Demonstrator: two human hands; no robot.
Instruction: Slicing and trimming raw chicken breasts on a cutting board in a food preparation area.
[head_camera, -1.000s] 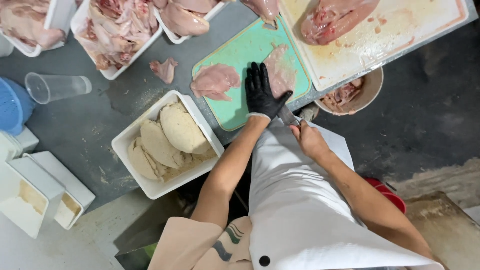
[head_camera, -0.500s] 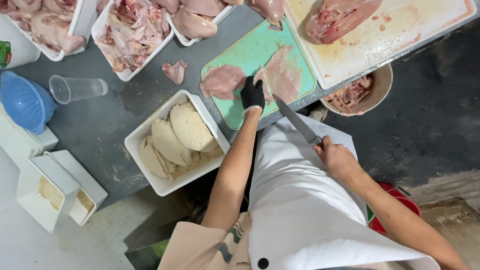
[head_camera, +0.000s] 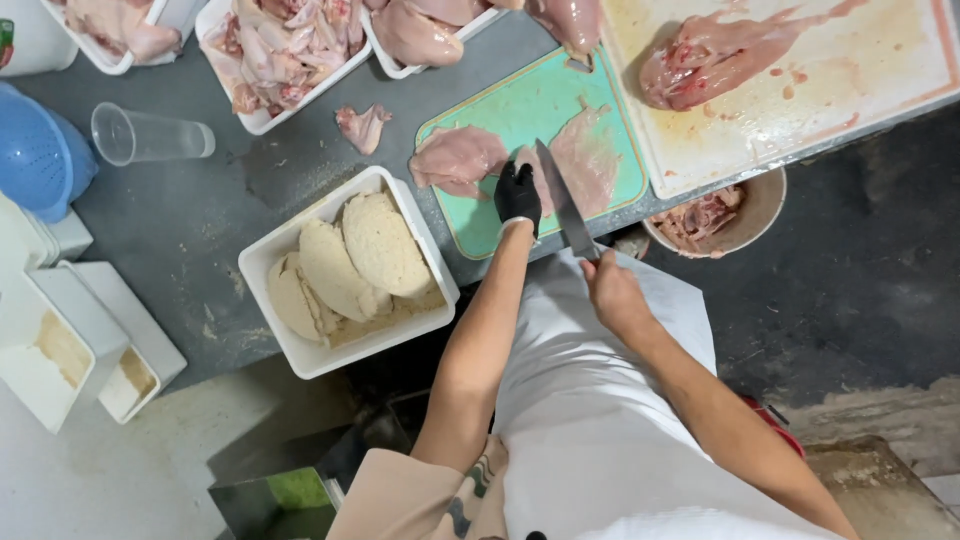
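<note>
At the far left of the grey counter (head_camera: 200, 215) sits a blue plastic colander (head_camera: 40, 155), and just beside it a clear plastic cup (head_camera: 148, 135) lies on its side. Next comes a white rectangular tub (head_camera: 300, 350) that holds flat, breaded cutlets (head_camera: 350, 255). To the right of it is a green plastic cutting board (head_camera: 520, 110) with pale raw chicken fillets (head_camera: 458, 158) on it. The left hand (head_camera: 518, 192), in a black glove, presses down flat on a fillet near the front edge of this board; its grip is open and it grasps nothing. The right hand (head_camera: 612, 290), bare, is closed around the handle of a long steel knife (head_camera: 562, 200), and the blade lies over the board just beside the gloved hand. Further right, a large white board (head_camera: 850, 70) carries a reddish chicken carcass (head_camera: 700, 65), and a beige bowl of scraps (head_camera: 712, 215) is below the counter edge
</note>
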